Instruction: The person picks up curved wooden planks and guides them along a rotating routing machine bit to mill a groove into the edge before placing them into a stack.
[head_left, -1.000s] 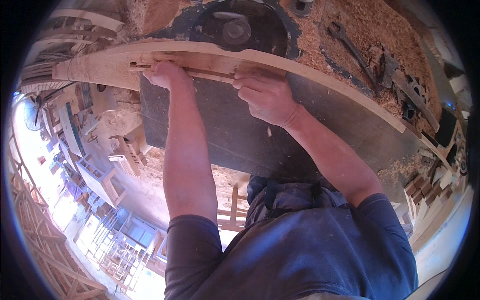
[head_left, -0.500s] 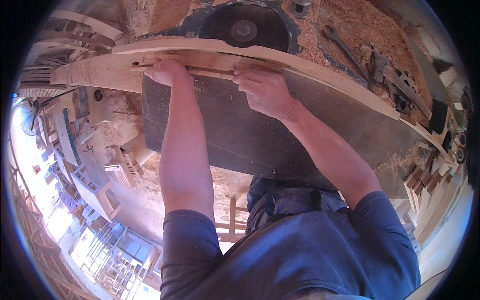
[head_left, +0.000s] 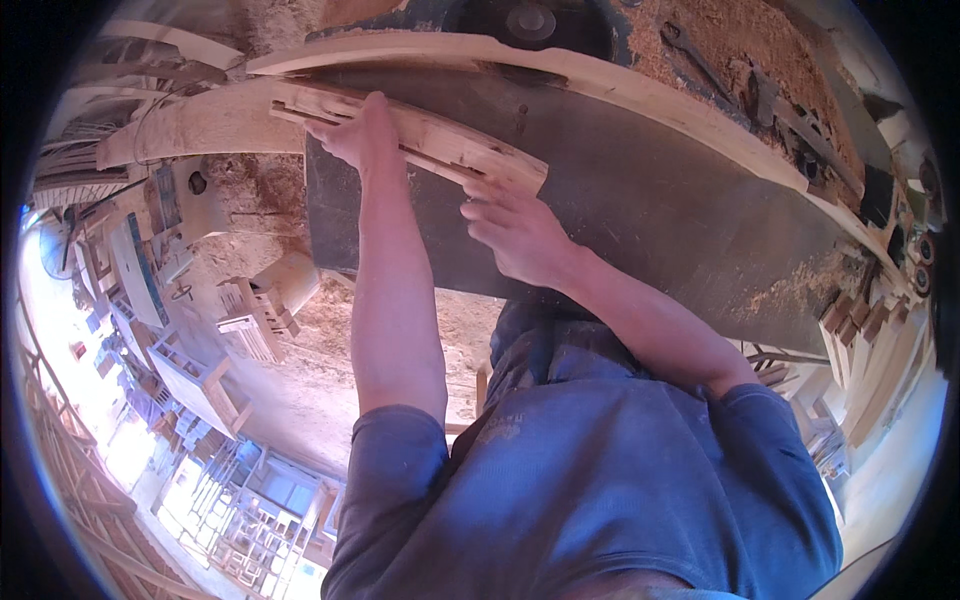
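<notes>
I see the wood piece (head_left: pixel 455 138) slanting rightward away from the curved rail (head_left: pixel 590 72). Left hand (head_left: pixel 355 135) pinches it; right hand (head_left: pixel 520 235), can't tell.

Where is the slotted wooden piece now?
Head view, upper left of centre: the wooden piece is in the left hand, right hand at its near edge, over the dark tabletop.

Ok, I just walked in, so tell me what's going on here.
A person at a dark worktop has a short slotted wooden piece in their left grip, with the right grip at its near edge. The piece sits at an angle, its right end clear of the long pale wooden strip. Beyond that strip are a dark round disc and a wrench among wood shavings.
</notes>
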